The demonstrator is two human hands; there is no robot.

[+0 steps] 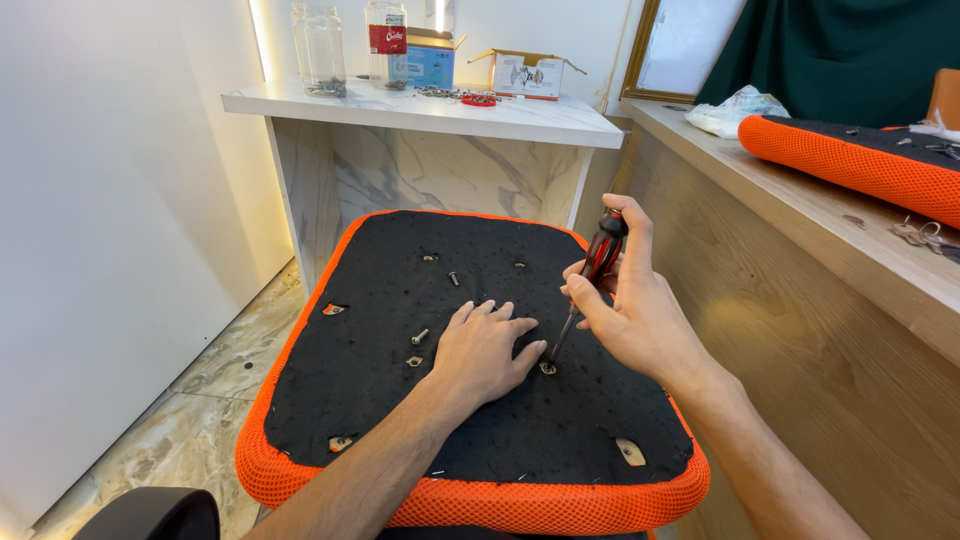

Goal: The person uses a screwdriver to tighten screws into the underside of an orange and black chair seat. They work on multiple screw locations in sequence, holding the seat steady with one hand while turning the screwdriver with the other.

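An upturned seat cushion (370,370) with a black underside and orange mesh rim lies in front of me. My right hand (635,305) grips a red and black screwdriver (596,262), its tip set on a screw (548,368) in the black underside. My left hand (485,348) lies flat on the cushion just left of that screw, fingers spread, thumb by the tip. Two loose bolts, one bolt (419,336) near my left hand and another bolt (453,278) farther up, rest on the black surface.
A marble-topped counter (540,118) behind the cushion carries glass jars (324,50), cardboard boxes (527,73) and scattered small hardware. A wooden ledge (800,210) on the right bears a second orange cushion (860,160) and a white plastic bag (735,108). White wall at left.
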